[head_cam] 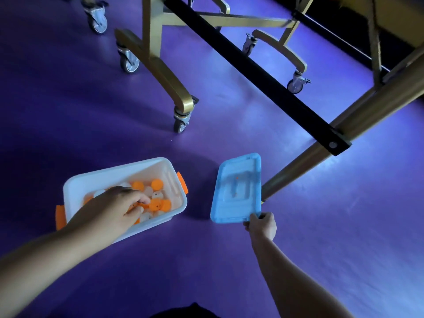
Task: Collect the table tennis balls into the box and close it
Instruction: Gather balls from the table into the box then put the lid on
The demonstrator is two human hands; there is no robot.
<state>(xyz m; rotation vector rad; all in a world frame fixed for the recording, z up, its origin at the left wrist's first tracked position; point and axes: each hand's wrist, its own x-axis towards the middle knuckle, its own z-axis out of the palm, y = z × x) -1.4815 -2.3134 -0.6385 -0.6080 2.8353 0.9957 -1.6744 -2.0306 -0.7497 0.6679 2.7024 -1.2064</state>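
Note:
A white plastic box (174,193) with orange side latches (182,182) sits on the purple floor at lower left. Several orange and white table tennis balls (157,184) lie inside it. My left hand (114,208) reaches into the box, fingers curled down among the balls; whether it holds one is hidden. To the right, the blue lid (237,188) is tilted, its far end near a table leg. My right hand (262,224) pinches the lid's near corner.
The gold metal frame of a table (160,72) on caster wheels (180,123) stands behind the box. A black crossbar (252,65) and a gold leg (321,157) slant down to the lid's right side. Purple floor surrounds everything.

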